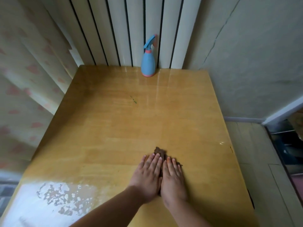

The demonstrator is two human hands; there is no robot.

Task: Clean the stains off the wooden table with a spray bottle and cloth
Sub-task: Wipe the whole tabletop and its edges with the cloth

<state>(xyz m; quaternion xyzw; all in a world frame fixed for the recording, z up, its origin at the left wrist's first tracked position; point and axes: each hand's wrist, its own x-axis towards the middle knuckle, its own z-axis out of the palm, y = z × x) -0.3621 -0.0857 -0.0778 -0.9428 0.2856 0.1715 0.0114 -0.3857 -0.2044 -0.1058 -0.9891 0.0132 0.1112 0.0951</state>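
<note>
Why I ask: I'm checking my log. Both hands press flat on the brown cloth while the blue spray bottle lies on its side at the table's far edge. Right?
Not quite. The head view shows the spray bottle standing upright, not on its side, at the far edge of the table. The left hand and right hand do press flat on the cloth.

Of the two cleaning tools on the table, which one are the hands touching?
The brown cloth, pressed under the left hand and right hand; the blue spray bottle stands upright, untouched, at the table's far edge.
</note>
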